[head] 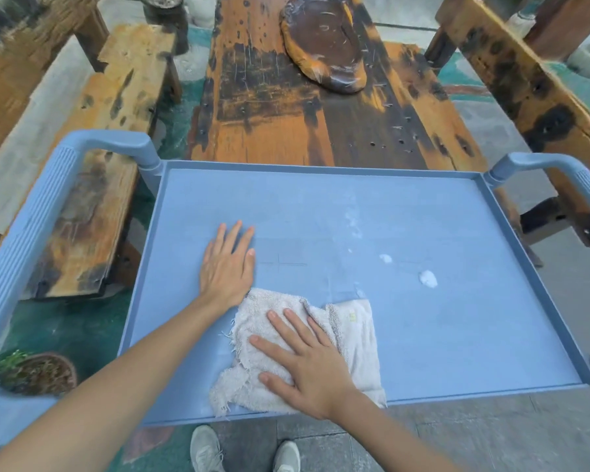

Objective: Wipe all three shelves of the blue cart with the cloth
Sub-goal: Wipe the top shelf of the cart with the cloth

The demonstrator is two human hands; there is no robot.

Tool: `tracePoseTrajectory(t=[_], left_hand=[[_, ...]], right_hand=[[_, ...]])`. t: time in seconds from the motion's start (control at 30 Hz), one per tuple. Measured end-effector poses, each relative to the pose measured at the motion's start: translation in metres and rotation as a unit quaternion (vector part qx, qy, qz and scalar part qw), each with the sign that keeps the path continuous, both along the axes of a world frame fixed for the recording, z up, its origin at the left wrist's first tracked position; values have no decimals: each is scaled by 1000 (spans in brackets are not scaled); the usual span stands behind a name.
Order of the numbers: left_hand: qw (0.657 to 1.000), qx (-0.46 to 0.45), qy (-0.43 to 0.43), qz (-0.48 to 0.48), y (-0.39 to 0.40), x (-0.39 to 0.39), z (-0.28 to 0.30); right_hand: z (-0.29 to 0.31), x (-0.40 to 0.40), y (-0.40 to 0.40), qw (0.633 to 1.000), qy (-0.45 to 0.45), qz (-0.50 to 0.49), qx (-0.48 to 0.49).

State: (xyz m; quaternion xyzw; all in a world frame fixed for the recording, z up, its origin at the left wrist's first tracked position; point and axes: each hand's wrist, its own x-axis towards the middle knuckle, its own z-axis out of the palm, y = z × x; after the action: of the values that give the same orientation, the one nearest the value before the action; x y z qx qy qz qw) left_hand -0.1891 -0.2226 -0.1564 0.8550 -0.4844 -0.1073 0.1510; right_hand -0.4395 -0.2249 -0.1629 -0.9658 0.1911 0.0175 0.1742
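The blue cart's top shelf [457,335] fills the middle of the head view, with a raised rim and a handle at each side. A frayed white cloth [358,332] lies flat near the shelf's front edge. My right hand [300,366] presses flat on the cloth with fingers spread. My left hand [229,264] rests flat on the bare shelf just beyond the cloth's far left corner, holding nothing. White powdery smears [427,278] mark the shelf to the right of the cloth. The lower shelves are hidden under the top one.
A worn wooden table [269,114] with a dark wooden slab [324,42] stands right behind the cart. Wooden benches [109,137] flank it. A potted plant [36,373] sits on the floor at the lower left. My shoes [246,451] show below the cart's front edge.
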Motion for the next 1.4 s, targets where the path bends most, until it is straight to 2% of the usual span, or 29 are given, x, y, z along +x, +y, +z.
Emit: tracePoseTrajectory(t=[0.13, 0.4, 0.97, 1.2, 1.4], left_hand=[[999, 18, -38, 6, 4, -1, -18], [998, 27, -53, -1, 3, -1, -24], [994, 24, -108, -14, 4, -1, -34], [995, 25, -94, 1, -1, 0, -33], [996, 31, -87, 11, -2, 0, -32]], right_hand=[[-6, -1, -18, 1000, -2, -24, 2], [-22, 17, -65, 997, -26, -67, -36], [-10, 139, -281, 985, 48, -165, -21], [-11, 139, -284, 985, 39, -169, -21], [-13, 110, -249, 978, 39, -204, -23]])
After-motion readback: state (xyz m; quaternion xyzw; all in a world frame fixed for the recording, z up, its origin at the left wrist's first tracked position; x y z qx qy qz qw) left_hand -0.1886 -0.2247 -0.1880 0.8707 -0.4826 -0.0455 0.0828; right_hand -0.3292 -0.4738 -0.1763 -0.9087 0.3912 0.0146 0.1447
